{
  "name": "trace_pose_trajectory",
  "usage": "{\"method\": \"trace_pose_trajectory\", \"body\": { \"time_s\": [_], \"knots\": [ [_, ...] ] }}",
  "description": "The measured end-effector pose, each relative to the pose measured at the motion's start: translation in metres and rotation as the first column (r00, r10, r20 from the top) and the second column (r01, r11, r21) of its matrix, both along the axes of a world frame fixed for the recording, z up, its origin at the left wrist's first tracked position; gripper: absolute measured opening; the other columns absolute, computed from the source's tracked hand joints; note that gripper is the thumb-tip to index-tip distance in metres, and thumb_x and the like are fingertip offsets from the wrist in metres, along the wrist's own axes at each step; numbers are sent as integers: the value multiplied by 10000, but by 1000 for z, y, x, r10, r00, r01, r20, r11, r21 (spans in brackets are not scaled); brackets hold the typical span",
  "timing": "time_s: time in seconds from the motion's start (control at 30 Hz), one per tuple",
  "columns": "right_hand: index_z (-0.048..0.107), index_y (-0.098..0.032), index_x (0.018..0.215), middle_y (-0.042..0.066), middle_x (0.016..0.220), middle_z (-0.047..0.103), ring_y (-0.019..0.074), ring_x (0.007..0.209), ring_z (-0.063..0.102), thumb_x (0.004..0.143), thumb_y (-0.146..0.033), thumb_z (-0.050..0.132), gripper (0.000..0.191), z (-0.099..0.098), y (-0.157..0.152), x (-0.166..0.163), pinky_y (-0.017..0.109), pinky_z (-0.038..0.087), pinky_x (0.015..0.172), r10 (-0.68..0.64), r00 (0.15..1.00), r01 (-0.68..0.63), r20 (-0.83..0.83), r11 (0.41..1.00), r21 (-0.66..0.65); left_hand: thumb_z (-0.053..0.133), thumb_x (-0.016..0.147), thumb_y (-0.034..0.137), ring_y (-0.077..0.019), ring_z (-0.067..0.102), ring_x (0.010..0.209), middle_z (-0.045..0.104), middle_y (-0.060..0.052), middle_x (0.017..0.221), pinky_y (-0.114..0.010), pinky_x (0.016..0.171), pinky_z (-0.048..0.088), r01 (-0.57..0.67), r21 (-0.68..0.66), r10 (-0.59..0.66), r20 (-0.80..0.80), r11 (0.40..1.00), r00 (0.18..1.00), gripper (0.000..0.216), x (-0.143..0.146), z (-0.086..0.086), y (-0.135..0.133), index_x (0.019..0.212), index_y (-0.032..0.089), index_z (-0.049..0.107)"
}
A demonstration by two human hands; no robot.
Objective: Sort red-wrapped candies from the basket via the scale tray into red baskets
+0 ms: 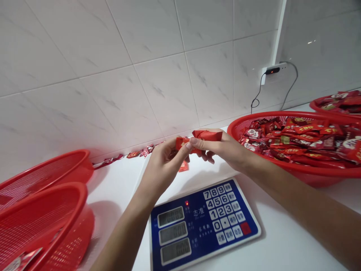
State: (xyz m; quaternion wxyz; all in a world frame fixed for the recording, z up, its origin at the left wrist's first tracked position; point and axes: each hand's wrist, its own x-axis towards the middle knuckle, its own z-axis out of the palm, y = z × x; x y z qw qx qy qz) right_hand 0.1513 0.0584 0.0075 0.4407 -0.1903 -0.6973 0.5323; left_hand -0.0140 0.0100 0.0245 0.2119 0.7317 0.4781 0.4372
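Note:
Both my hands meet above the white platform of an electronic scale [203, 220] with a blue keypad panel. My left hand [163, 162] pinches a small red wrapped candy [182, 142] between thumb and fingers. My right hand [222, 148] is closed around a red packet [207, 134], its fingertips touching the left hand's. Another small red candy [184, 166] lies on the scale platform just under my hands.
A large red mesh basket [299, 171] full of red wrapped candies stands at the right, another [335, 101] behind it. Two red baskets [47, 222] sit at the left. Loose candies [135, 153] lie along the tiled wall. A plug and cable [272, 71] hang on the wall.

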Motion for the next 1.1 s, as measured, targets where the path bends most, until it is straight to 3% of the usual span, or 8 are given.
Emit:
{"method": "trace_pose_trajectory", "body": {
  "time_s": [0.17, 0.27, 0.4, 0.5, 0.67, 0.87, 1.03, 1.1],
  "knots": [
    [592, -180, 718, -14, 651, 559, 98, 600, 520, 796, -437, 720, 298, -2, 0, -1, 200, 371, 468, -18, 999, 17, -35, 999, -45, 596, 900, 413, -114, 487, 572, 552, 17, 618, -237, 514, 338, -26, 53, 27, -21, 998, 999, 308, 2, 0, -2, 703, 175, 579],
    [589, -174, 730, -1, 678, 570, 109, 605, 535, 827, -478, 679, 331, -1, 2, 1, 214, 390, 471, 1, 1000, -2, 28, 999, 37, 602, 903, 399, -112, 496, 585, 557, 18, 625, -229, 521, 350, 15, 43, -16, 22, 999, 1000, 287, 0, 1, -1, 722, 176, 600],
    [572, -171, 758, -23, 672, 523, 99, 590, 508, 819, -459, 699, 320, 1, 2, 3, 221, 385, 480, -181, 982, 169, 51, 967, 192, 585, 910, 449, -107, 466, 565, 544, 18, 602, -229, 514, 354, 49, -55, -45, 74, 997, 996, 346, -4, 0, 3, 699, 176, 587],
    [554, -169, 709, -32, 622, 510, 87, 548, 477, 828, -437, 692, 325, 2, 1, 2, 222, 359, 466, -167, 986, 162, 19, 975, 153, 539, 926, 487, -116, 495, 578, 572, 0, 631, -233, 511, 380, 45, -79, -44, 14, 996, 999, 373, -5, -1, 4, 740, 168, 598],
    [532, -161, 605, -34, 533, 496, 70, 474, 448, 795, -422, 719, 373, 1, 5, 0, 212, 323, 430, -113, 991, 108, -71, 992, -65, 620, 902, 356, -145, 609, 751, 664, -35, 978, -255, 627, 479, -74, 322, 150, -218, 944, 964, 300, -1, -5, 1, 1160, 217, 552],
    [597, -163, 705, -9, 604, 563, 78, 466, 471, 787, -466, 706, 332, -3, 13, 2, 208, 353, 409, -131, 987, 140, 90, 984, -111, 502, 967, 295, -196, 604, 822, 662, -76, 989, -287, 644, 431, -15, 653, 421, -471, 758, 776, 203, -8, -6, 7, 897, 193, 662],
    [551, -184, 817, 50, 729, 660, 109, 491, 518, 885, -454, 558, 278, -1, 17, 4, 225, 381, 394, -211, 972, 230, 100, 937, -263, 449, 958, 306, -167, 525, 599, 631, -37, 716, -283, 561, 324, -179, 298, 331, -605, 937, 724, 329, -17, -9, 19, 697, 181, 606],
    [557, -172, 777, 82, 767, 673, 126, 549, 557, 932, -416, 479, 300, -1, 17, 3, 231, 401, 410, -213, 971, 236, 110, 932, -274, 424, 953, 300, -161, 470, 539, 560, -6, 582, -284, 537, 279, -223, 173, 282, -634, 959, 720, 369, -17, -13, 23, 615, 193, 527]
  ]
}}
